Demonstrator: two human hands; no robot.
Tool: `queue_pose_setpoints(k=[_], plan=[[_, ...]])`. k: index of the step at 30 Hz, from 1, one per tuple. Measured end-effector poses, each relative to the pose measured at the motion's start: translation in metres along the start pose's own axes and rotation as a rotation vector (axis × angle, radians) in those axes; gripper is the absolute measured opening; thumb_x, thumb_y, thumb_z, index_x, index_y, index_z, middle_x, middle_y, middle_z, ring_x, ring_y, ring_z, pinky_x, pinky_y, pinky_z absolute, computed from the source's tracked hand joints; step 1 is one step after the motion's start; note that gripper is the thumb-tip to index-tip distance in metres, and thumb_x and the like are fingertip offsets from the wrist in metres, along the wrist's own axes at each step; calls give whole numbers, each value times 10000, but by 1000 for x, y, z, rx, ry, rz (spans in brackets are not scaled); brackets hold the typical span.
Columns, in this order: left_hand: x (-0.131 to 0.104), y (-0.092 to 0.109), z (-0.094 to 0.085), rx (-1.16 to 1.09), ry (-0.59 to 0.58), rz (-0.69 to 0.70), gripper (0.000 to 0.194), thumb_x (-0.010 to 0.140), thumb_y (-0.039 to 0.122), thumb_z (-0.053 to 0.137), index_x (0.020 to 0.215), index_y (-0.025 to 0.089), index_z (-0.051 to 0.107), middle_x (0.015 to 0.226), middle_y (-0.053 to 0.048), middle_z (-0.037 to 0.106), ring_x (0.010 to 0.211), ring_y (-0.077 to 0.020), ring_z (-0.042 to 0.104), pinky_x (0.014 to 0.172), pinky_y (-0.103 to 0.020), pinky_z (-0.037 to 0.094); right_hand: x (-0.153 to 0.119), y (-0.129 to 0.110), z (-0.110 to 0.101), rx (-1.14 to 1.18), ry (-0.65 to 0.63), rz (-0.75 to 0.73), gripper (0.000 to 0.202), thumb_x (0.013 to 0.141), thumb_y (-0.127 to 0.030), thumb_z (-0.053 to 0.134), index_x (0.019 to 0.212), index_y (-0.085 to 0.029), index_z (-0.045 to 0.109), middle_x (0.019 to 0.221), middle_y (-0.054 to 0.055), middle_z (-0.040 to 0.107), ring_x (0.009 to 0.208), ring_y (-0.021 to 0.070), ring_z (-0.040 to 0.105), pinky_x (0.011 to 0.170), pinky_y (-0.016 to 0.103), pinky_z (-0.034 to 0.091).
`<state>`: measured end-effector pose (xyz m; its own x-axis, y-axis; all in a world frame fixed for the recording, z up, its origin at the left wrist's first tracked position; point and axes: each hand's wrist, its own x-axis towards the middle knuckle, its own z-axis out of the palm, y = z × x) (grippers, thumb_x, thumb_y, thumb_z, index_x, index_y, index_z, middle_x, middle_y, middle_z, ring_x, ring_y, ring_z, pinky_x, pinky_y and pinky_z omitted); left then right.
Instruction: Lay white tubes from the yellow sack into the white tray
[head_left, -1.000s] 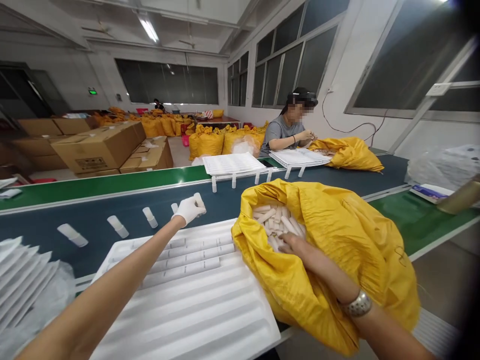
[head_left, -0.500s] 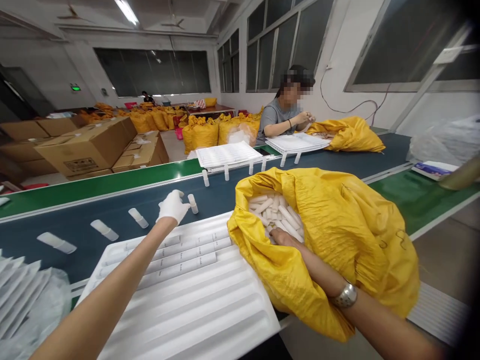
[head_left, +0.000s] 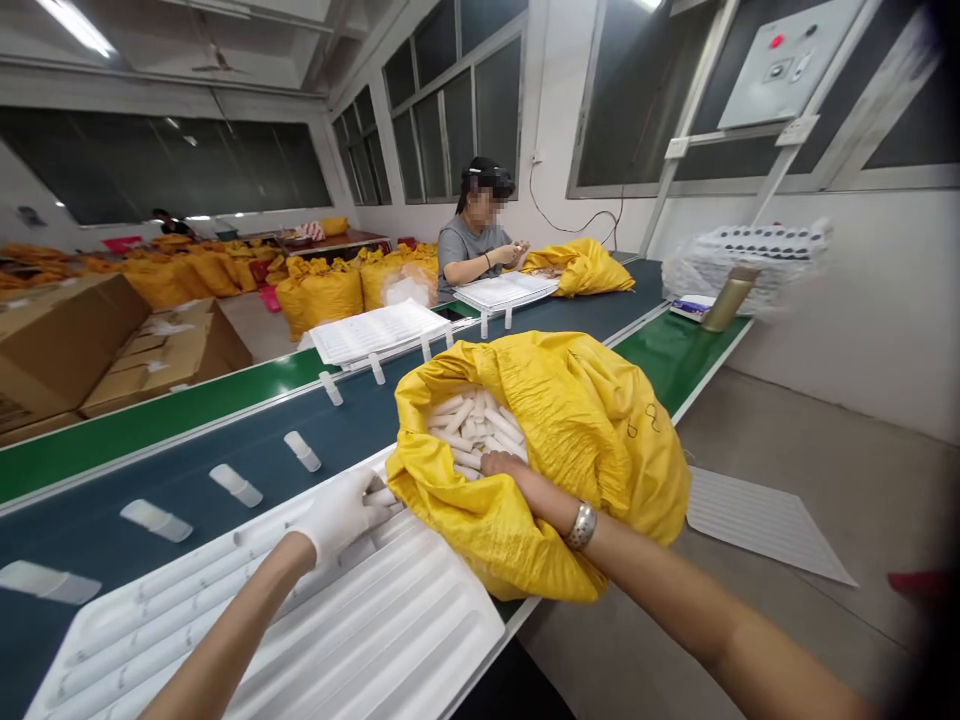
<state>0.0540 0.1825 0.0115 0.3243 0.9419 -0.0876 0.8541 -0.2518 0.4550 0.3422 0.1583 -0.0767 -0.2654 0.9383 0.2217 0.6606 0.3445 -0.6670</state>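
Right hand (head_left: 501,466), bare, is buried among white tubes (head_left: 471,425) inside the yellow sack (head_left: 570,440); its grip cannot be told. Gloved left hand (head_left: 339,512) pinches a tube at the white grooved tray (head_left: 420,640), just at the sack's 9 o'clock. Advice: seat each tube flat in its groove. Dark conveyor belt (head_left: 180,470) carries spaced tubes; a co-worker (head_left: 469,245) sits at 12 o'clock.

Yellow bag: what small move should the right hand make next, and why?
Probably close the fingers on a few white tubes and lift them out. The right hand is inside the open yellow bag, while the gloved left hand rests on the white tray, whose near grooves lie unfilled.
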Motion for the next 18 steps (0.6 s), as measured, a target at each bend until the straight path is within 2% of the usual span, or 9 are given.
queue_pose_setpoints(k=[3,6,10,13,16,18], plan=[[-7,2,-1,-17,40,-49,318,955,428,623,1113,155,661,1096,-70,685,971,-224,667,865,-397,563,-2,-4,-6,4,49,29,168,991,-167,504,833,-195,553,815,10,571,793,174,539,820,346,492],[-21,3,-7,-66,115,-102,284,935,411,587,1096,183,644,1114,-90,706,1027,-267,663,936,-436,529,-1,-10,-24,31,61,11,67,930,-193,597,889,-196,545,832,-3,568,801,175,533,797,322,478],[-53,9,-13,-463,202,-173,507,816,597,647,1162,228,610,1280,-87,691,1211,-315,627,1037,-431,507,1,-26,-55,75,41,-77,112,914,-260,649,960,-186,579,931,9,614,857,172,572,812,302,480],[-79,16,-9,-711,165,-228,627,695,639,752,1164,237,642,1314,-90,697,1274,-334,611,1071,-434,518,-7,-43,-69,172,20,-221,188,946,-280,629,1106,-189,594,1070,36,643,989,185,602,907,321,486],[-101,25,-1,-811,123,-187,578,678,595,792,1117,233,691,1237,-90,739,1245,-359,635,1036,-440,556,-19,-61,-71,290,-20,-361,241,963,-306,630,1171,-190,592,1148,64,653,1087,206,610,998,375,476],[-113,34,5,-815,109,-143,538,708,580,777,1123,246,701,1228,-77,741,1232,-354,641,1036,-433,552,-26,-72,-69,370,-39,-402,244,970,-313,631,1176,-198,572,1176,75,651,1130,212,615,1030,401,481]])
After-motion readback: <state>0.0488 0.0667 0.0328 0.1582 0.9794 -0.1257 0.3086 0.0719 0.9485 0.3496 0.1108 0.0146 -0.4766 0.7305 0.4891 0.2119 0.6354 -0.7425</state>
